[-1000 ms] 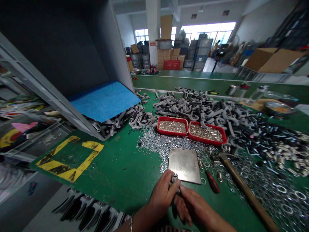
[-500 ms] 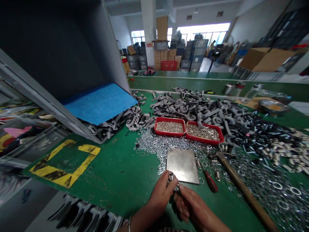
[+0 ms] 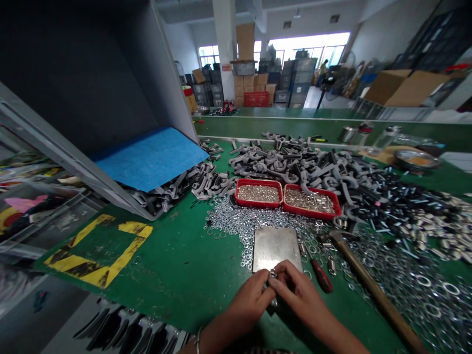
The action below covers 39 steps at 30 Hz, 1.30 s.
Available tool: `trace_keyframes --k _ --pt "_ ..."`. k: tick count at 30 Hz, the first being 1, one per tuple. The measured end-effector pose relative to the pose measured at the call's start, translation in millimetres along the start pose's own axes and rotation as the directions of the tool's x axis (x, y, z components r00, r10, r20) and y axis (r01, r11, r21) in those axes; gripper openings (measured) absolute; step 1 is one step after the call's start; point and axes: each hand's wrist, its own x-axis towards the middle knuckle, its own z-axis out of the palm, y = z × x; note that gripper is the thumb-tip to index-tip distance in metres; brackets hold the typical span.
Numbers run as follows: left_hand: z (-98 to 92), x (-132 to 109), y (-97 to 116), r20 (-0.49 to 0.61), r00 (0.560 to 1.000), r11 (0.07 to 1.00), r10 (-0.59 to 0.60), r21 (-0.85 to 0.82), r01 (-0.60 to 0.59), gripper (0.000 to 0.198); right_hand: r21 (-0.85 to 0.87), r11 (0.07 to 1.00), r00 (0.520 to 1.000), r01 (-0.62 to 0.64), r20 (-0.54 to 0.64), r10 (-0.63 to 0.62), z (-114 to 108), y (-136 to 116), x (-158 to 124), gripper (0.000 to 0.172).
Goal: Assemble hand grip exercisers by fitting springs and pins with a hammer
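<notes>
My left hand [image 3: 251, 297] is closed around a small shiny metal fitting [image 3: 273, 303], whose lower end shows below the fingers. The fingers of my right hand [image 3: 296, 290] pinch a small round metal piece [image 3: 273, 273] at the top of that fitting. Both hands meet just in front of a square steel plate [image 3: 276, 246] and cover its near edge. How the two metal pieces join is hidden by my fingers. A red-handled screwdriver [image 3: 321, 276] and a wooden-handled hammer [image 3: 368, 285] lie right of the plate.
Behind the plate are scattered small washers [image 3: 236, 221] and two red trays [image 3: 258, 193] of tiny metal parts. Grey metal castings [image 3: 280, 160] pile up beyond. Loose rings [image 3: 413, 290] cover the right side. A large grey bin [image 3: 177, 73] with a blue sheet [image 3: 155, 155] stands left.
My right hand has risen from below the metal fitting to its top, with fingers now pinching a round piece there. My left hand has shifted slightly and still holds the fitting.
</notes>
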Motion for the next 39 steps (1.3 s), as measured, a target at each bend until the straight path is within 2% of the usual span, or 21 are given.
trace_keyframes --k 2,4,6,8,13,15,17,20,25,30,34,36,39 --pt "0.1 -0.7 3.5 0.015 1.000 1.000 -0.015 0.001 0.015 0.025 0.140 0.989 0.999 -0.039 -0.013 0.041 1.0 0.4 0.3 0.031" --pt "0.3 -1.7 8.8 0.037 0.999 1.000 -0.028 0.003 0.028 0.026 0.332 0.939 0.996 -0.091 0.007 0.094 1.4 0.7 1.5 0.031" --pt "1.4 -3.0 13.9 0.069 0.997 0.999 -0.023 0.036 0.020 0.025 0.432 0.895 0.993 -0.114 0.013 0.121 0.1 0.2 3.3 0.030" --pt "3.1 -3.9 16.6 0.093 0.996 0.997 -0.005 0.080 -0.002 0.027 0.418 0.902 0.993 -0.108 0.001 0.119 -2.1 -1.1 5.0 0.032" --pt "4.6 -3.5 14.0 0.096 0.995 0.994 -0.026 0.111 0.015 0.026 0.089 0.994 0.998 -0.064 -0.020 0.066 -4.5 -1.5 5.2 0.033" --pt "3.2 -3.5 14.5 0.094 0.993 0.990 -0.067 0.133 0.054 0.023 0.050 0.996 0.997 -0.075 0.004 0.075 -3.2 0.0 4.3 0.035" --pt "0.2 -3.8 18.3 0.112 0.990 0.989 -0.090 0.126 0.076 0.026 0.125 0.986 0.993 -0.112 0.048 0.107 -2.6 0.5 4.1 0.038" --pt "-7.0 -4.0 27.1 0.156 0.984 0.995 -0.087 0.062 0.078 0.046 0.280 0.943 0.982 -0.180 0.107 0.156 -4.7 -3.4 5.3 0.040" --pt "-15.0 -2.9 33.1 0.181 0.980 0.997 -0.077 0.043 0.070 0.074 0.393 0.903 0.984 -0.176 0.044 0.172 -6.5 -15.9 4.7 0.039" --pt "-6.4 -1.8 23.4 0.062 0.998 0.989 -0.019 0.145 0.010 0.085 0.485 0.860 0.982 -0.158 -0.017 0.190 7.5 -9.2 -1.7 0.034" --pt "4.8 -3.1 9.1 0.010 0.995 0.956 0.102 0.275 -0.101 0.078 0.589 0.796 0.976 -0.137 -0.056 0.209 18.3 3.1 -3.3 0.034" --pt "9.6 -4.4 -2.8 -0.022 0.984 0.921 0.176 0.356 -0.157 0.074 0.608 0.786 0.973 -0.111 -0.095 0.211 20.4 7.8 -2.1 0.036" --pt "12.1 -3.2 -24.7 -0.068 0.955 0.824 0.289 0.526 -0.212 0.083 0.600 0.797 0.963 -0.075 -0.164 0.214 19.9 15.2 2.8 0.037"
